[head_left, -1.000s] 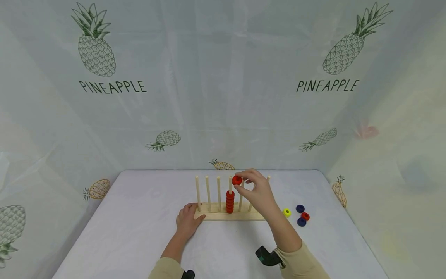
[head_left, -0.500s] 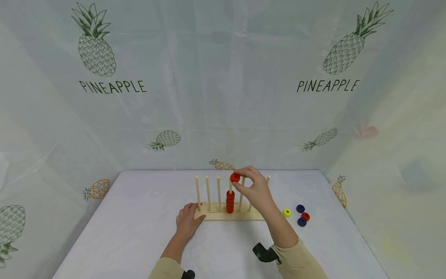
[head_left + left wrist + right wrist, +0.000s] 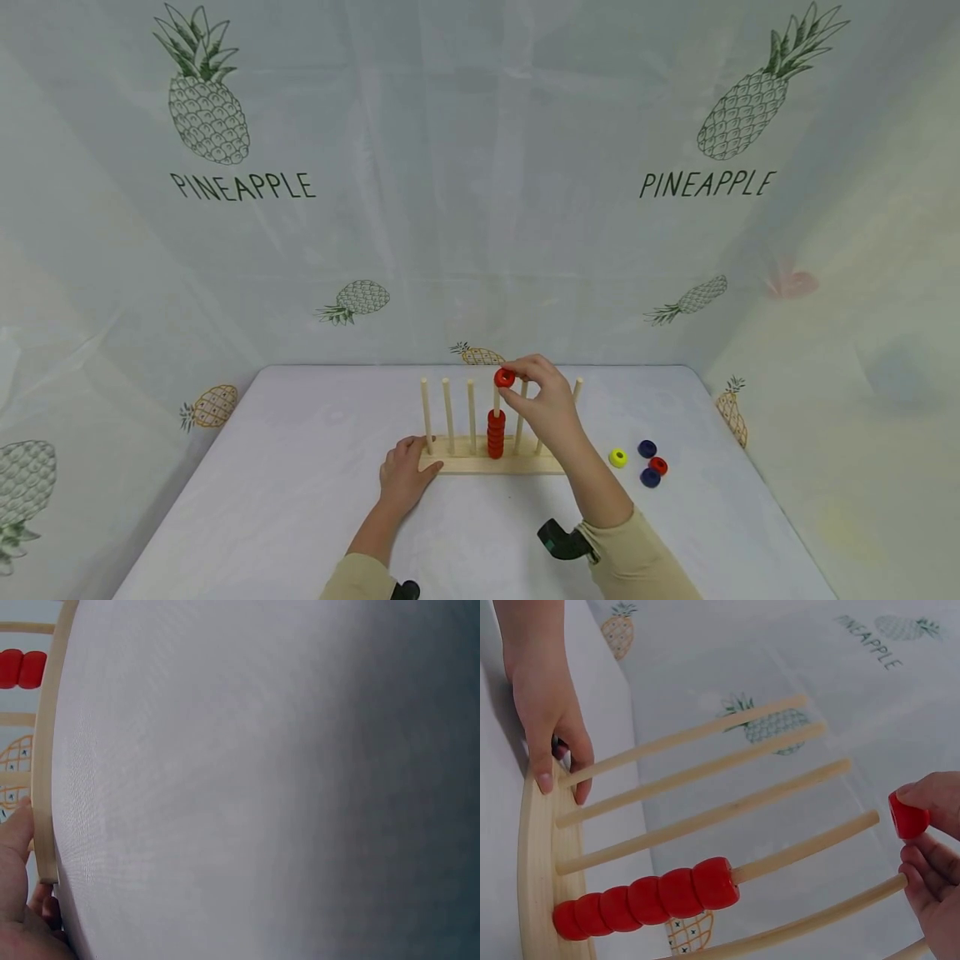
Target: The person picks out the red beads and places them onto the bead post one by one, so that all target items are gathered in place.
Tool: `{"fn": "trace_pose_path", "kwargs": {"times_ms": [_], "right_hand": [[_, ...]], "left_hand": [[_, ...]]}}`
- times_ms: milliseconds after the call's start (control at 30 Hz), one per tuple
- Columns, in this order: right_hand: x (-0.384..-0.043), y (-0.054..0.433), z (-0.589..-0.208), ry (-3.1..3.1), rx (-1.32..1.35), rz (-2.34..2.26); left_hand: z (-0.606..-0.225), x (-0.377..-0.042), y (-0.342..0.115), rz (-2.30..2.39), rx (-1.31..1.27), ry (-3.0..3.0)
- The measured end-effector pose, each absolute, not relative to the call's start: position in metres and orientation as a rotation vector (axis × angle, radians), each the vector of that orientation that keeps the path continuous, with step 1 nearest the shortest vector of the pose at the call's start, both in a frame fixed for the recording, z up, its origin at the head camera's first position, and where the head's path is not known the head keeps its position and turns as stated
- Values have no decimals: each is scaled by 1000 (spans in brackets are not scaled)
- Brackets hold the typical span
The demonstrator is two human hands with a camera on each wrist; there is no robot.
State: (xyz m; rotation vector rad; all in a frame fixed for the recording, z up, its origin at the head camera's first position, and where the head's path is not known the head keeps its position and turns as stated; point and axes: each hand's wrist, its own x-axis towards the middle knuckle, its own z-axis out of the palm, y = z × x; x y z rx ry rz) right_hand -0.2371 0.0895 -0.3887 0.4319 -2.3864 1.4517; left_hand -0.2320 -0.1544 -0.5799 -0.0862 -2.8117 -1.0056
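Observation:
A wooden peg stand [image 3: 468, 467] with a row of upright pegs sits on the table. My left hand [image 3: 402, 479] grips its left end, thumb on the front side and fingers behind, as the right wrist view shows. Between thumb and forefinger of my right hand [image 3: 549, 408] is a red bead [image 3: 910, 819], its hole visible in the head view. The bead is at the tip of the middle peg [image 3: 810, 847], just off its end in the right wrist view. Several red beads [image 3: 496, 435] are stacked low on that same peg. My right hand partly hides the pegs to the right.
Right of the stand lie a yellow bead [image 3: 618, 457], a dark blue bead [image 3: 647, 449], another red bead [image 3: 658, 466] and a second dark blue bead [image 3: 650, 477]. A pineapple-print curtain [image 3: 480, 208] hangs behind the white table [image 3: 300, 500].
The right hand has carried the red bead slightly left and up, from beside the middle peg to its tip. My left hand has stayed on the stand.

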Motion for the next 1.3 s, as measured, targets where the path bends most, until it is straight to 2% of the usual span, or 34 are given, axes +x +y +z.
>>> {"fn": "trace_pose_path", "kwargs": {"times_ms": [1300], "right_hand": [[-241, 82, -384, -2483, 372, 1323]], "left_hand": [[-578, -231, -154, -1023, -85, -2821]]}}
